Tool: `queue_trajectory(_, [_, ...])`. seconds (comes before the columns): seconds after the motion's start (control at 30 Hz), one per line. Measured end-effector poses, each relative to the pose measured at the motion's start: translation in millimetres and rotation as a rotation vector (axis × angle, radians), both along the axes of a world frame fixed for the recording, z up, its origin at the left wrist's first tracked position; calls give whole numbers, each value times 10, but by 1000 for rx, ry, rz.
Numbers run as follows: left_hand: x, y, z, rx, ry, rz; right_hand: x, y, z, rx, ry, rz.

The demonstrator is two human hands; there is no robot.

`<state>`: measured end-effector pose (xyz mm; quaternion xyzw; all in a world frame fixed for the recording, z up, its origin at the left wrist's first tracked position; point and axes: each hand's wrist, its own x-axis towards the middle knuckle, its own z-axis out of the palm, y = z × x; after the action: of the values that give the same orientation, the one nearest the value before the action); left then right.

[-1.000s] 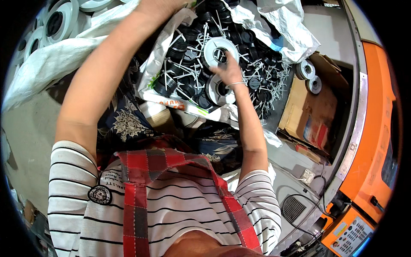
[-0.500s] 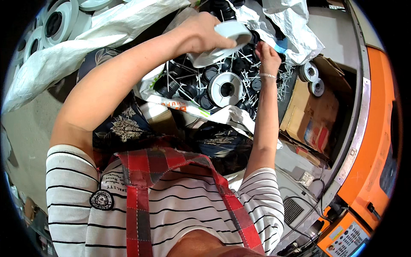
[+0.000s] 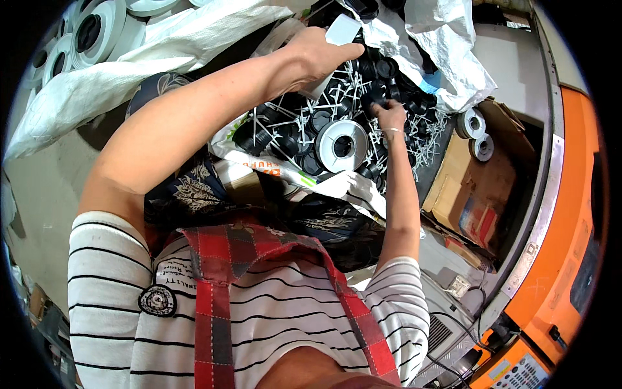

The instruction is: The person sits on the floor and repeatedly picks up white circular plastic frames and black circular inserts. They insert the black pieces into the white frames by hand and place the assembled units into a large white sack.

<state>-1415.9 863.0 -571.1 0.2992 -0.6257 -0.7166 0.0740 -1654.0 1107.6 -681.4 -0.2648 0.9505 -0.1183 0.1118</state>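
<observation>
My left hand (image 3: 319, 54) is wrapped round a pale grey plastic spool (image 3: 343, 30), seen edge-on above the pile; the hand covers much of it. To its right, my right hand (image 3: 391, 117) pinches a black round plastic piece (image 3: 372, 94), its fingertips partly hidden. Below both hands lies a heap of black ribbed round parts (image 3: 253, 137) mixed with thin white branching plastic sticks (image 3: 424, 150). Another pale grey spool (image 3: 321, 153) with a dark centre rests on the heap, between my forearms.
White woven sacking (image 3: 129, 81) and large pale spools (image 3: 97, 29) are at the upper left. A crumpled white sack (image 3: 453, 55) borders the heap's far right. Two small spools (image 3: 471, 123) sit by an open cardboard box (image 3: 457, 178). An orange machine (image 3: 557, 240) stands at right.
My right hand has moved down and left, and a black piece now shows at its fingertips. The spool in my left hand has turned edge-on.
</observation>
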Motion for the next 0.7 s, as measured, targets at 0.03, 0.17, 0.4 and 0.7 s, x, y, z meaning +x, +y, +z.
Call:
queue_trajectory(0.03, [-11, 30, -25, 87, 17, 2, 168, -30, 140, -241, 248, 74])
queue_trajectory(0.17, [1, 190, -101, 436, 141, -70, 1234, -491, 1102, -669, 118, 268])
queue_trajectory(0.4, [176, 257, 22, 310, 211, -355, 1605, -513, 1510, -683, -436, 227])
queue_trajectory(0.7, [277, 223, -20, 207, 146, -444, 1990, -503, 1520, -322, 360, 541])
